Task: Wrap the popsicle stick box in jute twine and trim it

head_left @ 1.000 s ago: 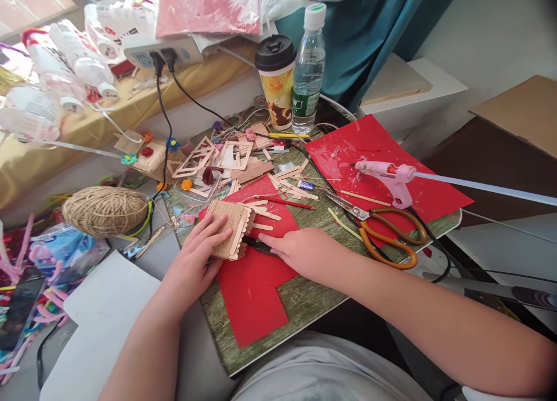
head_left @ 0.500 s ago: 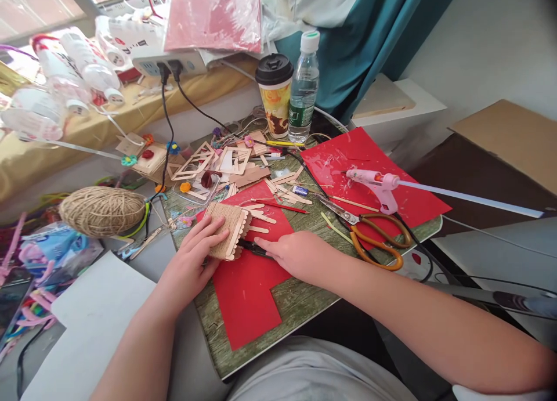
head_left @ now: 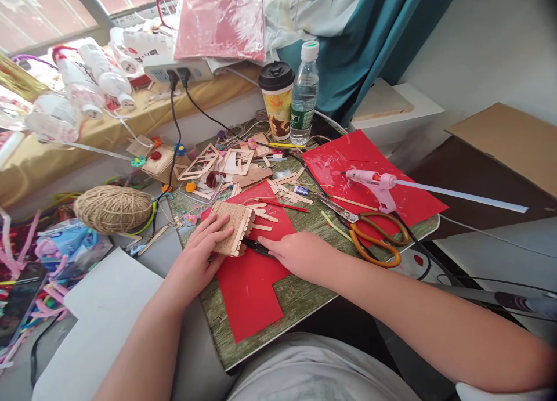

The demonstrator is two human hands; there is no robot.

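My left hand grips a small twine-wrapped box edged with popsicle sticks, fingers lying across its top face. My right hand is closed round a black-handled tool, whose far end is hidden at the box's right side. Under both lies red paper. Several loose wooden sticks and a red pencil lie just beyond the box.
Orange-handled scissors and a pink glue gun rest at the right. Behind stand a lidded cup and a water bottle. A twine ball and white paper are at the left.
The whole view has shifted slightly, with things at the left now further right. Both hands keep their hold, and the box and tool look almost the same relative to each other.
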